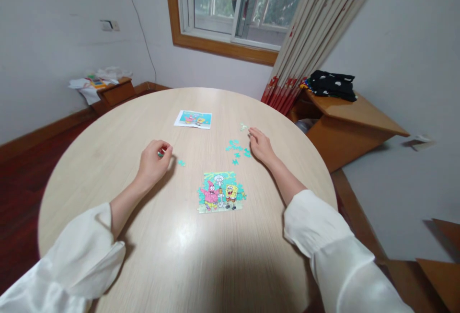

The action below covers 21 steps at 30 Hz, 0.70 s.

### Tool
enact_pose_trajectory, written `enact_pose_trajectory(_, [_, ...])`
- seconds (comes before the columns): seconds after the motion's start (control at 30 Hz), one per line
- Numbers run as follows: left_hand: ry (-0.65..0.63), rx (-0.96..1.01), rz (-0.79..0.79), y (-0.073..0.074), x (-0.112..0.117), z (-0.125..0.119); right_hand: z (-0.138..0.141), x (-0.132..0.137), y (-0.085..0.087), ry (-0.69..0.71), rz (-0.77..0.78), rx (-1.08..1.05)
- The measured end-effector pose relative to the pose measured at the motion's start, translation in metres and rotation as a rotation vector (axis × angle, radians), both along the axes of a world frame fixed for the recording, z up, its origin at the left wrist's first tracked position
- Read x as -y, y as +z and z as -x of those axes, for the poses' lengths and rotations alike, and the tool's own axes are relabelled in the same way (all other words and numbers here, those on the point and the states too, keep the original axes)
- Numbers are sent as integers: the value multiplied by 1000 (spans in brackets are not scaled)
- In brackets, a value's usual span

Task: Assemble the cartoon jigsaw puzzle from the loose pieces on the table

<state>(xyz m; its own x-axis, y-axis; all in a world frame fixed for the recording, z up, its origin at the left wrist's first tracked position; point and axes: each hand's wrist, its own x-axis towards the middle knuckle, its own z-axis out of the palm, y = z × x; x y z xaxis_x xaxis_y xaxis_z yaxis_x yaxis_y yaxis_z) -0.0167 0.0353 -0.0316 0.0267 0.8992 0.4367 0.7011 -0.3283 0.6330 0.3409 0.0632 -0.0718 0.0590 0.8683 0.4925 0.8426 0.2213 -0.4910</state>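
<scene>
A partly assembled jigsaw puzzle (pixel 220 193) with cartoon characters lies in the middle of the table; its right and left edges are uneven. My left hand (pixel 153 162) is closed in a pinch to its upper left, with a bit of a teal puzzle piece (pixel 160 155) showing among the fingers. Just right of that hand lies a loose teal piece (pixel 181 163). My right hand (pixel 261 146) rests low over the table with fingers stretched out, beside several loose teal pieces (pixel 235 148). Pale pieces (pixel 243 126) lie close to its fingertips.
A printed reference picture (pixel 194 120) lies farther back on the round wooden table (pixel 108 145). Beyond the table are a window, a curtain (pixel 305 30) and a wooden cabinet (pixel 330 126) with dark cloth (pixel 332 85) on top. Papers (pixel 86 87) sit on a low stand at left.
</scene>
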Motion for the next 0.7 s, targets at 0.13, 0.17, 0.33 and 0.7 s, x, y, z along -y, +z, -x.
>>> enact_pose_trajectory(0.13, [24, -11, -68, -4, -4, 3, -2, -41, 5, 21, 162, 43])
enact_pose_trajectory(0.17, [34, -11, -77, -5, -5, 5, -1, -48, 7, 17, 195, 60])
enact_pose_trajectory(0.33, [57, -8, -80, -9, -10, 10, 1, -67, 12, 81, 361, 131])
enact_pose_trajectory(0.7, [85, 45, -75, -7, -13, 12, -39, 4, 10, -82, 350, 149])
